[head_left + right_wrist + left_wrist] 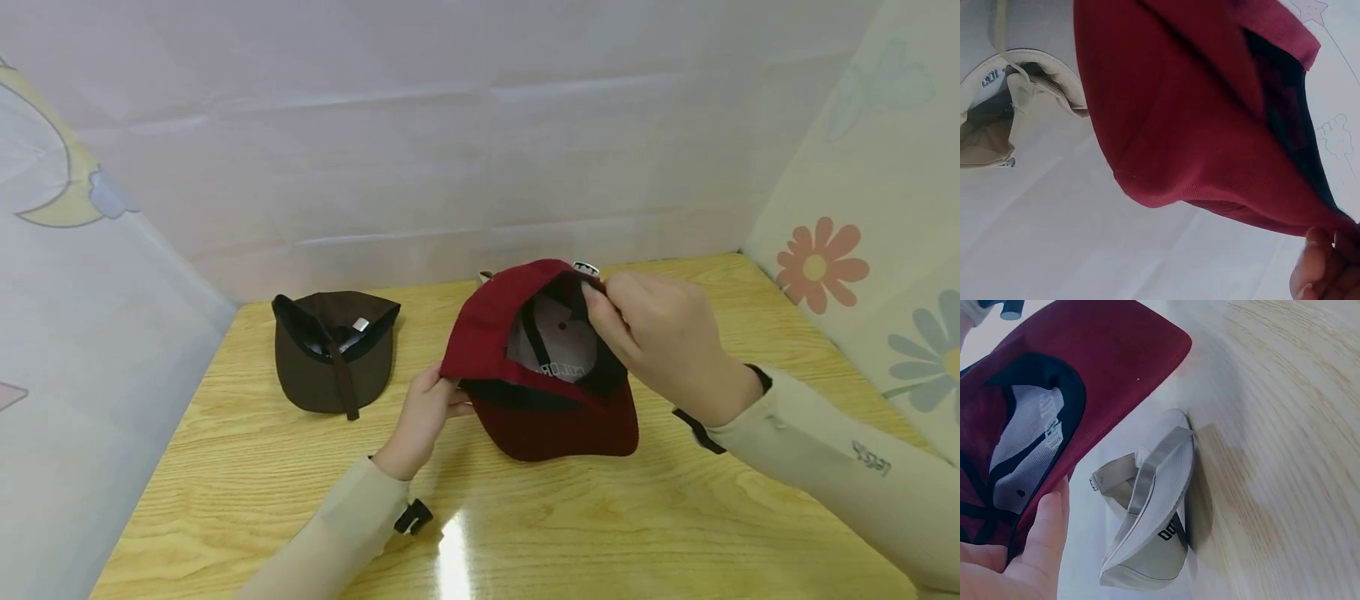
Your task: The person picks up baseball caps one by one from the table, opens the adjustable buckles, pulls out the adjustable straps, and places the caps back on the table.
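A dark red baseball cap [483,333] is held up over the table with its inside facing me and its brim [562,433] pointing down. My left hand [420,421] pinches the cap's edge at the left, thumb and fingers on either side. At the opposite edge, my right hand [663,337] grips the rim near a small white-and-black patch [585,268]. Grey lining with pale lettering shows inside. In the left wrist view, the left thumb [1041,531] lies along the cap's edge; the right wrist view shows the right fingers [1310,265] pinching a corner.
A dark brown cap [333,392] with a hanging strap lies at the left of the wooden table [600,533]. A beige cap [1147,562] lies beyond the red one, mostly hidden in the head view. Pale sheets [480,150] with printed flowers [821,265] enclose the table.
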Available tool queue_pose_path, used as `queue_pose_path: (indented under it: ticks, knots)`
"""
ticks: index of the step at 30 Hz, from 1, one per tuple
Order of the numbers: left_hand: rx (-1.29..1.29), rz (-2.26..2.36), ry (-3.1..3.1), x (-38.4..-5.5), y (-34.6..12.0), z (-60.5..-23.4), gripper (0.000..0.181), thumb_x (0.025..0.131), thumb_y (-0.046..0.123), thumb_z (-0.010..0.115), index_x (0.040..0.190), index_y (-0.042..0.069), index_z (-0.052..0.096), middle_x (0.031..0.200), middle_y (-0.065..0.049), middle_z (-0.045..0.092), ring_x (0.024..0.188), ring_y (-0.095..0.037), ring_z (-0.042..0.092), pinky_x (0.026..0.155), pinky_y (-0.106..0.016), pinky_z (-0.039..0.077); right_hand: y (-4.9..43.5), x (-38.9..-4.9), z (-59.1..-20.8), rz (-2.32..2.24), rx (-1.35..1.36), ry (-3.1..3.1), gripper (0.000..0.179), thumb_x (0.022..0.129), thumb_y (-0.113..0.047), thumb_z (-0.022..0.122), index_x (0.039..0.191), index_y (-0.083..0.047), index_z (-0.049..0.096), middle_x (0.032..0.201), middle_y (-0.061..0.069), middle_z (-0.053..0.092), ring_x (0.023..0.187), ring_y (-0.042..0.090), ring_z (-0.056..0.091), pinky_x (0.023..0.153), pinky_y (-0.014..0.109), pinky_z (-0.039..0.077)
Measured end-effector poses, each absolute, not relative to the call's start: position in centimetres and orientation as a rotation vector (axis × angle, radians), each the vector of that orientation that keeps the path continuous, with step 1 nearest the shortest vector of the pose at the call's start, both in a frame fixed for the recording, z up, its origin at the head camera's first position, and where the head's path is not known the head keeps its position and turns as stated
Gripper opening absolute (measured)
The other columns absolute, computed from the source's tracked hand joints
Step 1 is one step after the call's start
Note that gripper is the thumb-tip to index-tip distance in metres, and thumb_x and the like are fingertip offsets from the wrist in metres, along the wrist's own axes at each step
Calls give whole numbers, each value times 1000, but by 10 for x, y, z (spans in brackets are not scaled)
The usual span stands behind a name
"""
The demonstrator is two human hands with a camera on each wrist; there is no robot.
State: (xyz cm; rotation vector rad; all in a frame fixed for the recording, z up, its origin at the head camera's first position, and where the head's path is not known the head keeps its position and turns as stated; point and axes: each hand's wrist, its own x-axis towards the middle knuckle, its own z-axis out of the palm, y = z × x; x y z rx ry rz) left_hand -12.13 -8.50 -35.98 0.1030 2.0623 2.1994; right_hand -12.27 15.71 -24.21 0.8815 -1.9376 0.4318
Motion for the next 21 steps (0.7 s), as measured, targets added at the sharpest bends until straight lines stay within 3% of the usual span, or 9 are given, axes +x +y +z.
queue_pose_path:
  ticks: [5, 10, 16, 21]
  knots:
    - [79, 2226, 2055, -119, -87, -356, 30, 104, 9, 39, 114, -10, 59, 96, -12, 67, 78, -13, 67, 73, -32, 57, 160, -119, -246, 409, 931, -1953, 44, 105, -25, 37, 66, -5, 45, 57, 5, 43, 48, 15, 33, 41, 26, 25]
    - [85, 2261, 2062, -117, -90, -352, 29, 104, 11, 40, 112, -8, 60, 93, -9, 68, 78, -14, 66, 74, -32, 56, 162, -119, -252, 423, 981, -1954, 44, 105, -28, 42, 74, 0, 57, 73, 13, 61, 61, 25, 53, 47, 34, 43]
    - [75, 2290, 2052, -115, -94, -348, 27, 104, 12, 42, 108, -5, 62, 88, -6, 68, 76, -14, 66, 72, -30, 56, 167, -120, -261, 424, 1038, -1991, 50, 104, -35, 44, 79, 5, 62, 88, 20, 65, 81, 35, 59, 67, 42, 51]
    - [72, 2324, 2018, -111, -94, -345, 26, 104, 11, 41, 109, -5, 61, 91, -7, 68, 76, -14, 67, 70, -30, 56, 168, -122, -271, 456, 1058, -1938, 51, 102, -38, 49, 81, 6, 62, 93, 22, 65, 85, 38, 58, 73, 47, 50]
